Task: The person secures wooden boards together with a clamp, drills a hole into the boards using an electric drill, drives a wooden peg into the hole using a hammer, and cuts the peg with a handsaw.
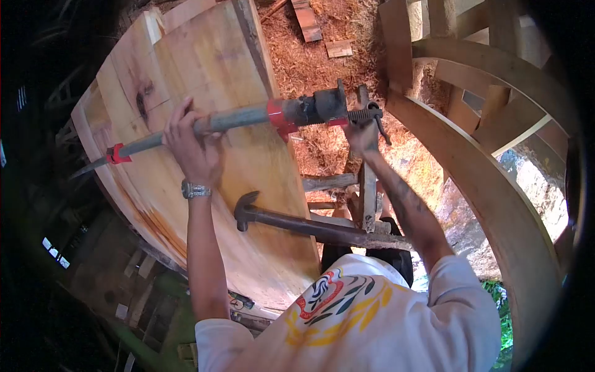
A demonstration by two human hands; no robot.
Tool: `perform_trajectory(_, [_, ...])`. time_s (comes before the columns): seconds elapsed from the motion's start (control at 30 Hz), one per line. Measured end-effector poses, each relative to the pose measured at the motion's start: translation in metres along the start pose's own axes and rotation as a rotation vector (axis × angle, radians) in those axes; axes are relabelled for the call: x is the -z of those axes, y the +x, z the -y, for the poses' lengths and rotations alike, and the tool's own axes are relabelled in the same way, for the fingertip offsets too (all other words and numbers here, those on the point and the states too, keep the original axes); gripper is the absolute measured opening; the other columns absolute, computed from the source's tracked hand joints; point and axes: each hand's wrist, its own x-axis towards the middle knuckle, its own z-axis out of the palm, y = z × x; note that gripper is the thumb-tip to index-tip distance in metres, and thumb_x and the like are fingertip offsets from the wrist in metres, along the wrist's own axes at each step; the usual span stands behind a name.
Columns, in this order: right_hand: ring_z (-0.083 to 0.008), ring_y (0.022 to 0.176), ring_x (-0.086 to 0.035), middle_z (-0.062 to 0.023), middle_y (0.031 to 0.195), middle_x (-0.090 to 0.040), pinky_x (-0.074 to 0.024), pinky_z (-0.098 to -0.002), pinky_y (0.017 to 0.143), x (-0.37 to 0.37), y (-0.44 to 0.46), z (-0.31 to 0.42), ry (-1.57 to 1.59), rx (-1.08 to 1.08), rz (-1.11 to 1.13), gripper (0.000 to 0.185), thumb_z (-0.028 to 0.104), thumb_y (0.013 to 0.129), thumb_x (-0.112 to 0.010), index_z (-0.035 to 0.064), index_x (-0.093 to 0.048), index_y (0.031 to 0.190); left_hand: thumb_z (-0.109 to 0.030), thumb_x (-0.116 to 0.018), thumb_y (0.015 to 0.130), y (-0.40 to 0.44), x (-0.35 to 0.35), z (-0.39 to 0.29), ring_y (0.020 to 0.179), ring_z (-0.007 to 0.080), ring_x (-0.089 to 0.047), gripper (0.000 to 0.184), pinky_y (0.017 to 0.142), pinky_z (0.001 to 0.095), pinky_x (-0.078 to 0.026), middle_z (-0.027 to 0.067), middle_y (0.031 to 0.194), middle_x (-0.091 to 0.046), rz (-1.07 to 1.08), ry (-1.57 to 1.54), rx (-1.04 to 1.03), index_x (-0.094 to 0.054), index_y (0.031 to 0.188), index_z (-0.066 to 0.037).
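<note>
A long pipe clamp [238,118] with red and black fittings lies across a broad planked wooden surface [248,167]. My left hand [193,146], with a watch on its wrist, is closed round the grey pipe near its middle. At the clamp's right end, my right hand [362,137] grips by the threaded screw and its handle; the fingers are partly hidden. The red jaw [118,154] sits toward the far left end of the pipe. Below the clamp, a claw hammer [279,221] rests on the planks, its handle pointing toward my body.
Curved wooden ribs [477,161] rise on the right. Wood shavings [328,68] and offcuts [338,49] cover the ground beyond the planks' edge. Upright and crossing timbers [367,192] stand between the planks and the ribs. The lower left is dark, with scattered wood pieces.
</note>
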Motion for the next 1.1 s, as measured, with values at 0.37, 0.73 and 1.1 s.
perform_trajectory(0.37, [-0.0122,0.053,-0.055,-0.0002,0.060,-0.052,-0.0441,-0.0292,0.049,0.083,-0.122,0.142,0.161,-0.619,0.204,0.035,0.037,0.093,-0.070,0.0047,-0.057,0.086,-0.043,-0.060,0.092,-0.002,0.009,0.000,0.130,0.0329,-0.048,0.040,0.107,0.0499,-0.030,0.0087,0.142,-0.053,-0.011,-0.058,0.018,-0.056,0.119,-0.013])
perform_trajectory(0.73, [-0.0154,0.051,-0.058,-0.0036,0.064,-0.055,-0.0478,-0.0297,0.044,0.114,-0.118,0.236,0.376,-0.824,0.175,0.034,0.038,0.093,-0.069,0.0079,-0.054,0.086,-0.039,-0.064,0.090,-0.008,0.011,0.003,0.133,0.0310,-0.045,0.041,0.109,0.0499,-0.030,0.0069,0.145,-0.051,-0.033,-0.110,0.000,-0.054,0.121,-0.013])
perform_trajectory(1.1, [-0.0147,0.047,-0.059,-0.0094,0.068,-0.064,-0.0469,-0.0248,0.039,0.152,-0.047,0.324,0.665,-1.039,0.306,0.034,0.032,0.096,-0.058,-0.0004,-0.060,0.107,-0.041,-0.065,0.089,-0.009,0.010,0.007,0.134,0.0290,-0.044,0.043,0.111,0.0498,-0.029,0.0047,0.146,-0.050,-0.027,-0.128,0.005,-0.055,0.121,-0.013])
